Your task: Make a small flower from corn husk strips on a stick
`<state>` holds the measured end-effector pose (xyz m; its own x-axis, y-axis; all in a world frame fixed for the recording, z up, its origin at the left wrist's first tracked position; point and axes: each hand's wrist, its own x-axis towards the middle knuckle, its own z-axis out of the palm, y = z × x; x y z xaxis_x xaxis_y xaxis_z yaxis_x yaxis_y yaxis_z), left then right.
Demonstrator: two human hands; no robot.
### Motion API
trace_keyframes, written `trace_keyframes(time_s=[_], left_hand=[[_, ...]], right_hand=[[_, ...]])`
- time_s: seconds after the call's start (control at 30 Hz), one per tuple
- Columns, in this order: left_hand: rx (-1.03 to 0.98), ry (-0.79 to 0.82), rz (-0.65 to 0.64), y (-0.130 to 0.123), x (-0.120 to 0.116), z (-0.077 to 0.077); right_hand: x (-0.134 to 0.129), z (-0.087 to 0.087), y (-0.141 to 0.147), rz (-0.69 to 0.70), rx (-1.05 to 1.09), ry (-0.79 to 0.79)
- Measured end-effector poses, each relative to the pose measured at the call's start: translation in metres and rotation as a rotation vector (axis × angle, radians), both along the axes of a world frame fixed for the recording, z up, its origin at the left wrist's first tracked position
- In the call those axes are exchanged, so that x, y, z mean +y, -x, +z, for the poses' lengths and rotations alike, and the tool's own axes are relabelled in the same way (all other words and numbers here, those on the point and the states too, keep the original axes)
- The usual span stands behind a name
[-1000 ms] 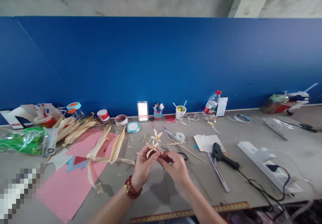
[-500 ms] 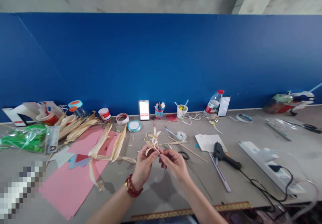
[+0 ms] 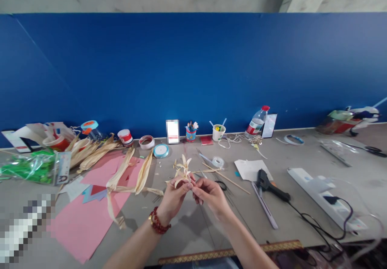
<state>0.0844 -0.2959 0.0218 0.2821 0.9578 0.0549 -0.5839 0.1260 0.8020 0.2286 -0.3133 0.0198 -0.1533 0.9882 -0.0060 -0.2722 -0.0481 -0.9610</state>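
A cream flower of dried corn husk [image 3: 185, 164] with pointed petals rises above my fingertips. My left hand [image 3: 175, 198], wearing a red bead bracelet, is closed on the flower's base, thumb and forefinger pinched. Close against it, my right hand [image 3: 213, 198] pinches at the same spot, just under the petals. From between the hands a thin dark wire [image 3: 208, 225] slants down; fingers hide where it meets the flower. Just beyond the right hand lie scissors [image 3: 222, 185], a thin wooden stick [image 3: 232, 181] and several loose wires.
Pink paper [image 3: 87, 228] and corn husks [image 3: 142, 176] lie to the left. At right are a glue gun [image 3: 269, 186] with its cord, and a white power strip [image 3: 314, 196]. Cups, tape rolls and a bottle [image 3: 256, 124] line the blue partition [image 3: 193, 67].
The flower has tilted slightly left, and the curved petal by my left thumb has turned. The wire below has swung to the right. Both hands keep their pinch.
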Motion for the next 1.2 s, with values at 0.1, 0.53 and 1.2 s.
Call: trace_keyframes(time_s=[0.1,0.53,1.2], left_hand=[[-0.001,-0.016,-0.034,0.001,0.000,0.000],[-0.039,0.004,0.056,0.000,0.003,-0.015],[0.165,-0.015,0.226,-0.001,0.006,-0.023]], right_hand=[[0.000,-0.002,0.000,-0.004,0.003,0.010],[-0.001,-0.007,0.003,-0.009,0.071,0.041],[-0.003,0.012,-0.004,-0.311,-0.546,-0.651]])
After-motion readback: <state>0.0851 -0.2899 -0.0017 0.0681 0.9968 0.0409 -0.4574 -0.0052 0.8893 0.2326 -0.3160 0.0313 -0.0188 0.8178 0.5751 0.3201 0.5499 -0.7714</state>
